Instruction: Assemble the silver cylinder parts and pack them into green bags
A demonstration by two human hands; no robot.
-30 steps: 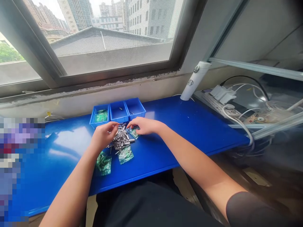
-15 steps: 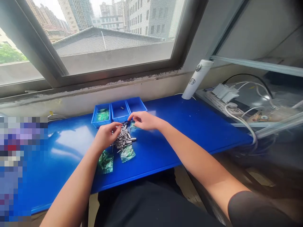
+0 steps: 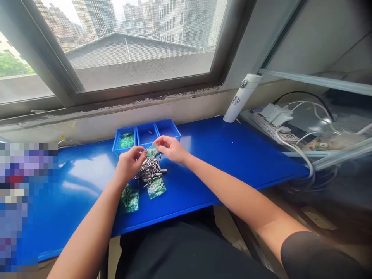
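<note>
A small green bag (image 3: 151, 151) is stretched between my two hands, above the back of a pile of metal parts (image 3: 149, 169). My left hand (image 3: 131, 162) pinches its left edge, and my right hand (image 3: 171, 149) pinches its right edge. Two more green bags lie on the blue table, one (image 3: 157, 188) just in front of the pile and another (image 3: 130, 199) beside my left forearm. Behind my hands stand three joined blue bins: the left bin (image 3: 114, 146) holds green bags, the middle bin (image 3: 144, 134) holds a small dark part, and the right bin (image 3: 167, 128) shows no contents.
A white bottle (image 3: 242, 99) stands at the back of the blue table (image 3: 221, 162), near the wall. White adapters and cables (image 3: 277, 114) lie on a surface to the right, beyond a metal frame. A window is behind the table. The far left is pixelated.
The green bag that lay by my right hand is now raised between both hands. My right hand has shifted slightly left and my left hand has closed on the bag.
</note>
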